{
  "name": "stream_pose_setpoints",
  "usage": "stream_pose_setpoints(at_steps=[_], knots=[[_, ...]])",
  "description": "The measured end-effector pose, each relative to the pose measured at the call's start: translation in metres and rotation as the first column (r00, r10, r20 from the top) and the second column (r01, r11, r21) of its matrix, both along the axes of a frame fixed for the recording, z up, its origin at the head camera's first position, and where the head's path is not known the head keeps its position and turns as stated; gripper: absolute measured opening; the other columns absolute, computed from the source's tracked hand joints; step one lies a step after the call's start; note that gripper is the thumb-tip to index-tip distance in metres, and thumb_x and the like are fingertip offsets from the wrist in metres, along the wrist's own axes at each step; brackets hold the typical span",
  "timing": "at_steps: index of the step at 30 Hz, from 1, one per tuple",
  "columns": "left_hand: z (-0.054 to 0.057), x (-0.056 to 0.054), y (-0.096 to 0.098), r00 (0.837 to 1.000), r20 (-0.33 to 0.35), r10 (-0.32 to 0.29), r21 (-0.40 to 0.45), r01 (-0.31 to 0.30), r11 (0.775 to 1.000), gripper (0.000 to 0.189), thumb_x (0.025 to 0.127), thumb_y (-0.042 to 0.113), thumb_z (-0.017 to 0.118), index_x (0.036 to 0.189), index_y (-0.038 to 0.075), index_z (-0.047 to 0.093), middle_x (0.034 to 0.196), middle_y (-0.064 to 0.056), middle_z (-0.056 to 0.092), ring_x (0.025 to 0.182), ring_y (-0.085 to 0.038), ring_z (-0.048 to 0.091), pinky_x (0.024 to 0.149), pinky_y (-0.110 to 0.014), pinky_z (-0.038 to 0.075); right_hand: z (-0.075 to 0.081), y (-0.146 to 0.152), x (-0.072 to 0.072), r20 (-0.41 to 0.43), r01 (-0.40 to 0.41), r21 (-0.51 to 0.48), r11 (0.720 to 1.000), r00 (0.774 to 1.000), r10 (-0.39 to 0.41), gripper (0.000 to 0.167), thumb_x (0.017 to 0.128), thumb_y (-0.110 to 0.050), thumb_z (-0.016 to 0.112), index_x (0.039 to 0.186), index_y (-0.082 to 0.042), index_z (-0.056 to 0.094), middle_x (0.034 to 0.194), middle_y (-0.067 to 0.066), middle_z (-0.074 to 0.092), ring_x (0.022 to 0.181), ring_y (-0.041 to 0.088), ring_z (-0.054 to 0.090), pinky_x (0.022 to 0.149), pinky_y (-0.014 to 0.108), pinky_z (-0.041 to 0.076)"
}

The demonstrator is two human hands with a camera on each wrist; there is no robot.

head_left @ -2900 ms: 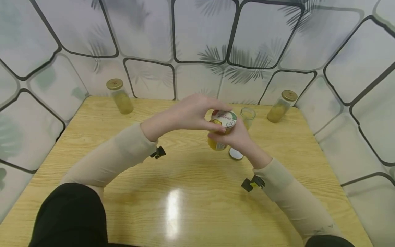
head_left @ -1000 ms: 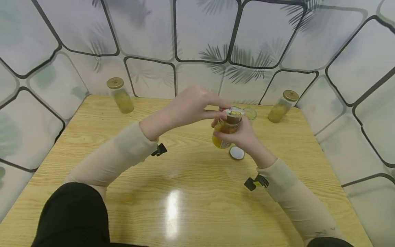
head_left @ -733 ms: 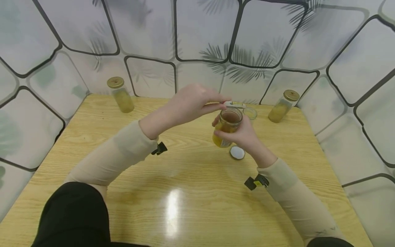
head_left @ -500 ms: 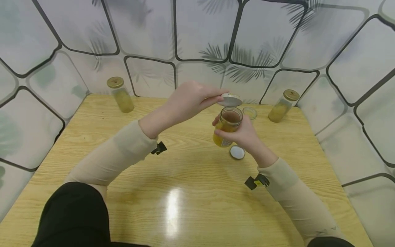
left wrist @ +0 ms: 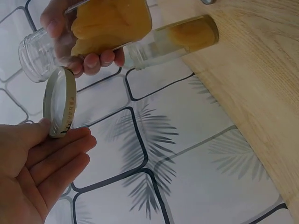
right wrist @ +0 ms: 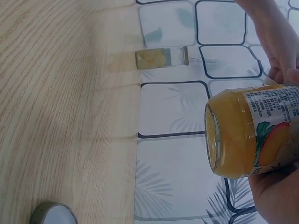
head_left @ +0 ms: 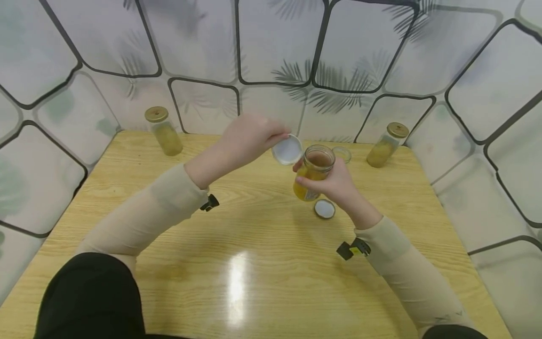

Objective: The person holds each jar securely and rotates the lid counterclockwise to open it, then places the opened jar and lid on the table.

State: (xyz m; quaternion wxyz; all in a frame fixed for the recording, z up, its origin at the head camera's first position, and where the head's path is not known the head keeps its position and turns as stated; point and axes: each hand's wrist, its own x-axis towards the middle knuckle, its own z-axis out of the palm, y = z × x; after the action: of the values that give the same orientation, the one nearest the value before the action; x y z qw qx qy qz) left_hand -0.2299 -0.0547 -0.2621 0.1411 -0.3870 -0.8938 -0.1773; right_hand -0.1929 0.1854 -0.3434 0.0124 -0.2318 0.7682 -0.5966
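In the head view my left hand (head_left: 247, 146) pinches a round lid (head_left: 287, 149) by its edge, with the pale inside facing me. The left wrist view shows that lid (left wrist: 60, 102) edge-on between thumb and fingers, near the jar's mouth. My right hand (head_left: 338, 186) grips a glass jar (head_left: 315, 174) of yellow fruit, its mouth uncovered and the jar raised over the table. In the right wrist view the jar (right wrist: 231, 133) bears a printed label (right wrist: 273, 116) with a fruit picture. A second lid (head_left: 324, 208) lies white side up below the jar.
Behind my right hand stands another glass jar without a lid (head_left: 342, 154), mostly hidden. Gold-lidded jars stand at the back left (head_left: 165, 134) and back right (head_left: 386, 147). The wooden table (head_left: 271, 263) meets a patterned wall (head_left: 271, 108) at its far edge.
My left hand has lifted the lid off the jar, tipped its inside toward me and carried it left. My right hand has kept hold of the jar, now tilted slightly with its mouth exposed.
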Motion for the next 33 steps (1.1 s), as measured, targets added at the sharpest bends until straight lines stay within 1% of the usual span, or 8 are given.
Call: stream_pose_setpoints(at_steps=[4,10,13,18,19,21,27,33], knots=[[-0.007,0.001,0.0,1.0,0.017,0.009,-0.047,-0.008,0.999,0.022,0.105,0.025,0.069,0.111,0.009,0.082,0.103,-0.009,0.083,0.086,-0.026,0.076,0.075,-0.04,0.062,0.0,0.001,-0.002,-0.007,0.02,0.008,1.0,1.0,-0.02,0.033,0.084,0.002,0.082,0.115,0.004,0.069,0.101,-0.012,0.076,0.099,0.013,0.072,0.095,0.027,0.057],[-0.019,0.004,0.0,0.999,0.042,-0.011,-0.099,0.015,0.995,0.019,0.103,0.023,0.071,0.104,0.009,0.082,0.1,-0.007,0.083,0.086,-0.026,0.076,0.075,-0.039,0.062,0.0,0.002,-0.003,0.01,0.019,-0.005,1.0,1.0,-0.019,0.031,0.086,0.003,0.081,0.114,0.005,0.069,0.102,-0.011,0.075,0.1,0.014,0.071,0.096,0.026,0.057],[-0.029,0.003,0.0,0.999,0.036,-0.02,-0.114,0.023,0.993,0.017,0.101,0.023,0.074,0.099,0.009,0.082,0.096,-0.006,0.083,0.084,-0.025,0.076,0.075,-0.038,0.062,0.001,0.002,-0.002,0.027,0.013,-0.007,1.0,1.0,-0.013,0.029,0.086,0.003,0.081,0.113,0.005,0.069,0.102,-0.006,0.076,0.102,0.016,0.072,0.096,0.026,0.057],[-0.047,0.004,0.003,1.0,0.012,-0.025,-0.167,0.027,0.986,0.015,0.099,0.026,0.076,0.095,0.013,0.083,0.093,-0.001,0.083,0.08,-0.02,0.076,0.072,-0.036,0.061,0.0,0.003,-0.002,0.035,0.014,-0.005,1.0,0.999,-0.014,0.029,0.086,0.004,0.081,0.113,0.004,0.069,0.102,-0.007,0.076,0.102,0.016,0.072,0.096,0.027,0.057],[-0.051,0.005,0.004,1.0,0.017,-0.024,-0.177,0.027,0.984,0.014,0.098,0.026,0.076,0.096,0.014,0.083,0.093,-0.001,0.083,0.08,-0.02,0.076,0.072,-0.036,0.061,0.0,0.004,-0.002,0.034,0.015,-0.007,1.0,0.999,-0.015,0.029,0.086,0.004,0.081,0.113,0.004,0.07,0.101,-0.01,0.076,0.102,0.015,0.072,0.096,0.027,0.057],[-0.059,0.006,0.006,0.999,0.03,-0.034,-0.191,0.04,0.981,0.013,0.098,0.026,0.077,0.097,0.015,0.084,0.095,-0.001,0.084,0.083,-0.02,0.077,0.074,-0.036,0.062,-0.001,0.004,-0.002,0.037,0.018,-0.008,1.0,0.999,-0.017,0.029,0.086,0.004,0.081,0.112,0.004,0.07,0.101,-0.01,0.076,0.102,0.016,0.073,0.097,0.027,0.057],[-0.084,0.008,0.015,0.99,0.128,-0.056,-0.232,0.085,0.969,0.014,0.099,0.025,0.075,0.101,0.014,0.084,0.1,-0.002,0.084,0.089,-0.02,0.079,0.079,-0.034,0.064,0.0,0.003,-0.002,0.056,0.022,-0.021,1.0,0.998,-0.021,0.029,0.085,0.004,0.081,0.113,0.003,0.07,0.101,-0.01,0.076,0.101,0.014,0.073,0.098,0.026,0.057],[-0.103,0.008,0.022,0.981,0.179,-0.069,-0.262,0.115,0.958,0.015,0.1,0.025,0.075,0.102,0.013,0.084,0.101,-0.002,0.084,0.09,-0.019,0.079,0.081,-0.032,0.065,-0.001,0.003,-0.001,0.055,0.023,-0.022,0.999,0.998,-0.022,0.029,0.086,0.004,0.081,0.112,0.005,0.069,0.101,-0.009,0.076,0.102,0.014,0.073,0.098,0.027,0.057]])
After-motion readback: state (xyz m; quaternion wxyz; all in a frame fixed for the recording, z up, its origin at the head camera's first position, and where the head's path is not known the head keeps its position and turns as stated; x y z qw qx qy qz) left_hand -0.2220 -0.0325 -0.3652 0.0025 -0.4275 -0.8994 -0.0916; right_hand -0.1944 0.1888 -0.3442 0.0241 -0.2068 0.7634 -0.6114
